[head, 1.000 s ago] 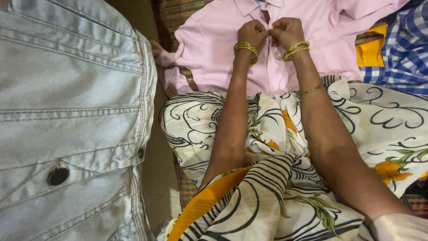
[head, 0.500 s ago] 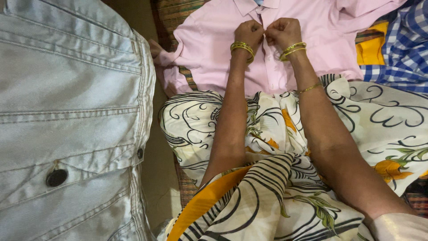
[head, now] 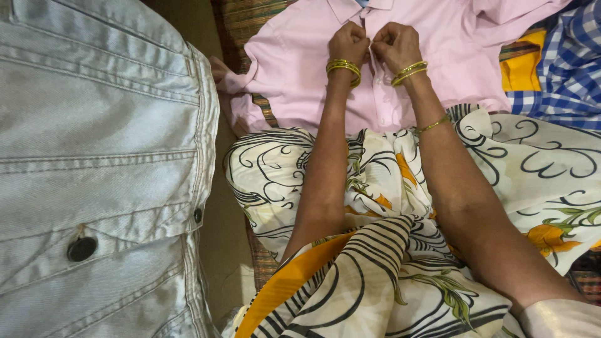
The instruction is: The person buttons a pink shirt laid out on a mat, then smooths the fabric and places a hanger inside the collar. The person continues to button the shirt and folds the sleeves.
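A pale pink shirt (head: pixel 294 62) lies spread flat on a woven mat, collar at the top. My left hand (head: pixel 348 42) and my right hand (head: pixel 395 45) meet at its front placket just below the collar, both pinching the fabric with closed fingers. Gold bangles circle both wrists. My forearms reach out over my lap, which is draped in cream cloth (head: pixel 375 250) printed with black lines and orange flowers.
A light grey denim jacket (head: pixel 94 169) with dark buttons fills the left side. A blue and white checked cloth (head: pixel 563 69) and a yellow cloth (head: pixel 519 69) lie at the right. The striped woven mat (head: pixel 241 19) shows beneath the shirt.
Both hands have shifted slightly up the placket toward the collar, their fingers reworking the pinch. The shirt and other cloths lie as before.
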